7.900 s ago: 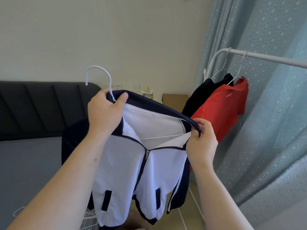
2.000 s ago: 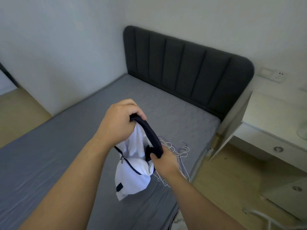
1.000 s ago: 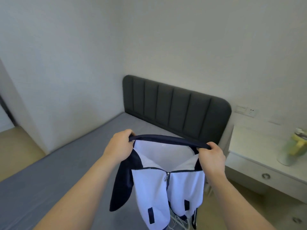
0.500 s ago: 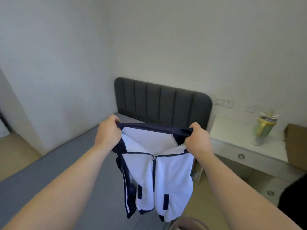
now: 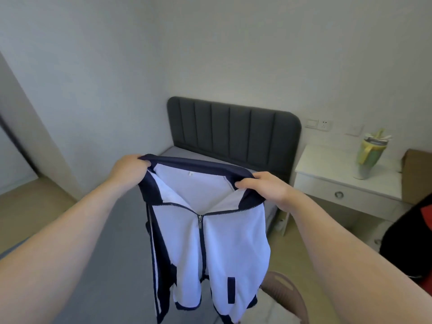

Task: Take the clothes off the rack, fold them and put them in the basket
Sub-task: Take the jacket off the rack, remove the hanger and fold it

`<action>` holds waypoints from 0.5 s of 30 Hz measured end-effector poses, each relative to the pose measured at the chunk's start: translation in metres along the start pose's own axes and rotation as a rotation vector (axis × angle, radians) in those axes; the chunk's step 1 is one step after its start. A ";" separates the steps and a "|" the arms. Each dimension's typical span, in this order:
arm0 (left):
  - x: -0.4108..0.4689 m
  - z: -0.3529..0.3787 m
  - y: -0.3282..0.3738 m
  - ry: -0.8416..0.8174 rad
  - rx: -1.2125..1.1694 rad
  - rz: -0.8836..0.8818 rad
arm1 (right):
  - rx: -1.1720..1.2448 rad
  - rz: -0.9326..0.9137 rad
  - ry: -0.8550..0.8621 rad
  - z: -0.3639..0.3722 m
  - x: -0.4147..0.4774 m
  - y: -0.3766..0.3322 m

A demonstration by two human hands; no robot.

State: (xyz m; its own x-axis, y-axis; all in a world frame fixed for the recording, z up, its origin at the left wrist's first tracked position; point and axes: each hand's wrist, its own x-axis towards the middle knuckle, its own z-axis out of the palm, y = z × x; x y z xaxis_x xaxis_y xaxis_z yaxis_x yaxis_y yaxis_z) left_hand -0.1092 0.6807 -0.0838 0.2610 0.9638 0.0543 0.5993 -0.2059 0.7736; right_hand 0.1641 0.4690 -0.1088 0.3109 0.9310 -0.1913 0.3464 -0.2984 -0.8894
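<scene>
White with navy trim: the jacket (image 5: 210, 242) hangs in the air, front towards the camera, above the right edge of the bed (image 5: 112, 230) and off any surface. The left hand (image 5: 129, 168) grips one end of the navy collar with fingers curled round it, and the right hand (image 5: 264, 190) pinches the other end, thumb on top. The zip (image 5: 200, 224) is closed up to the chest and open above. Both sleeves drop on the left side, partly behind the body panel. The hem hangs near the curved pinkish rim at the bottom, judged to be the basket (image 5: 292, 293); I cannot tell if they touch. Risks, as judgement: if the jacket is lowered onto the bed as it hangs, the sleeves may bunch underneath and spoil the fold. The hem may also catch on the basket rim. Only the collar ends are held, so a slack pinch could let one shoulder slip and drop. A dark garment (image 5: 406, 230) and a red garment (image 5: 426, 212) show at the right border, so more pieces remain to fold. A green and yellow cup (image 5: 371, 157) stands towards the right end of the white nightstand (image 5: 346, 181), well apart from the jacket. Writing: a small white tag (image 5: 191, 174) sits inside the collar, too small to read. No brand or print is legible anywhere.
</scene>
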 end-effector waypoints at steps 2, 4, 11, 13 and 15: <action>-0.010 -0.008 -0.006 -0.091 -0.228 -0.097 | -0.022 -0.049 -0.124 0.003 -0.007 -0.004; -0.020 -0.014 -0.009 -0.161 -0.368 -0.154 | -0.089 -0.091 -0.236 0.005 -0.011 -0.007; -0.019 -0.065 -0.047 -0.573 -0.354 0.061 | -0.434 -0.045 -0.100 0.036 -0.019 -0.022; -0.013 -0.081 -0.062 -0.706 -0.226 0.142 | -0.473 -0.037 0.081 0.058 -0.015 -0.026; -0.007 -0.088 -0.074 -0.707 -0.002 0.231 | -0.451 -0.041 0.231 0.078 -0.013 -0.032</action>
State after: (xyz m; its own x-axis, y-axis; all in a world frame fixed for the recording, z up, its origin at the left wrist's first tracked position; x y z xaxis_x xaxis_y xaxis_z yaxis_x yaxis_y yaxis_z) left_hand -0.2218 0.7039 -0.0860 0.8055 0.5569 -0.2026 0.4686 -0.3893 0.7930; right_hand 0.0804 0.4827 -0.1104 0.4594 0.8881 -0.0176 0.6943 -0.3714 -0.6164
